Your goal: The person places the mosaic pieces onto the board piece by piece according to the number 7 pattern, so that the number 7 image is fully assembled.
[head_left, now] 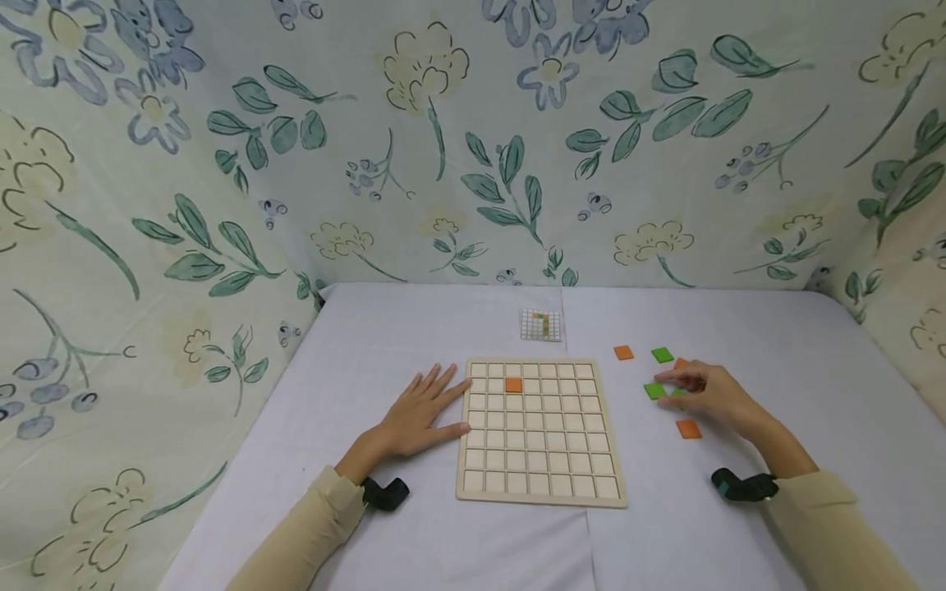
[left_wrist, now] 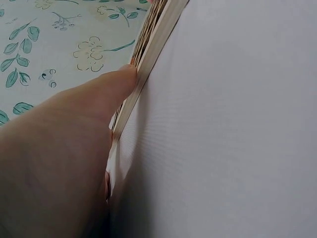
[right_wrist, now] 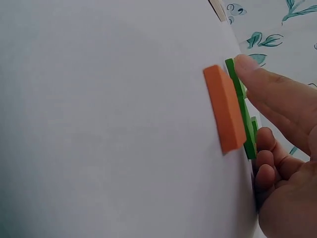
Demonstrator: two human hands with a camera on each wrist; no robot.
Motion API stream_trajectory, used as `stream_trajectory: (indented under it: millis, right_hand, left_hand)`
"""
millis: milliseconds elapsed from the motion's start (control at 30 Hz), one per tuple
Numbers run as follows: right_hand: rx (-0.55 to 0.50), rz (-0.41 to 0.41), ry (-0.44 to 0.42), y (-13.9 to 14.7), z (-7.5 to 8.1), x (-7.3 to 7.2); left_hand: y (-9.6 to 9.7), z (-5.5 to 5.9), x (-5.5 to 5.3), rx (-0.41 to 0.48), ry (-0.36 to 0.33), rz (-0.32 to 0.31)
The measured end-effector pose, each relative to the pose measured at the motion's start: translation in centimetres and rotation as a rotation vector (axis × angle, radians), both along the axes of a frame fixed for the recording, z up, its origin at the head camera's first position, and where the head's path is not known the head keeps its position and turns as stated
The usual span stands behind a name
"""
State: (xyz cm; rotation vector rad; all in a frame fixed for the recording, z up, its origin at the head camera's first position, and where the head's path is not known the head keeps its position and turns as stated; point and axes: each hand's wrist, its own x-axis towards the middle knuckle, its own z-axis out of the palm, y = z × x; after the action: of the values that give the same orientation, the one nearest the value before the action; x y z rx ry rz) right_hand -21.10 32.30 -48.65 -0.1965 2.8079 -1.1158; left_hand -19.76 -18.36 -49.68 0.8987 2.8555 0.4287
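My left hand (head_left: 412,420) lies flat with fingers spread; its thumb and forefinger touch the left edge of a wooden grid board (head_left: 543,501). One orange tile (head_left: 513,384) sits in the second row of that board. To the right, my right hand (head_left: 715,396) pinches a green tile (head_left: 654,391) between thumb and finger, low over the table. Another green tile shows partly behind its fingers. In the right wrist view the thumb tip is at the end of a green tile (right_wrist: 247,126), with an orange tile (right_wrist: 224,109) in front.
A small card with a coloured grid pattern (head_left: 541,324) lies beyond the board. Around the right hand are more loose tiles: an orange tile (head_left: 624,352), a green tile (head_left: 662,355) and a partly covered orange one. Floral cloth (head_left: 473,222) hangs behind the white table (head_left: 414,328).
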Motion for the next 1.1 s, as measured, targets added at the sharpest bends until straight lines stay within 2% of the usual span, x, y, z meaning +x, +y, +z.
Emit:
stream_trajectory:
  millis: [533, 800, 1100]
  right_hand:
    - [0.018, 0.083, 0.086, -0.34, -0.22, 0.31]
    - [-0.020, 0.114, 0.125, -0.41, -0.21, 0.19]
    - [0.013, 0.055, 0.124, 0.01, 0.28, 0.21]
  left_hand:
    - [0.03, -0.40, 0.51, 0.019, 0.008, 0.004]
    - [0.01, -0.40, 0.31, 0.021, 0.028, 0.003]
    - [0.10, -0.39, 0.11, 0.025, 0.029, 0.004]
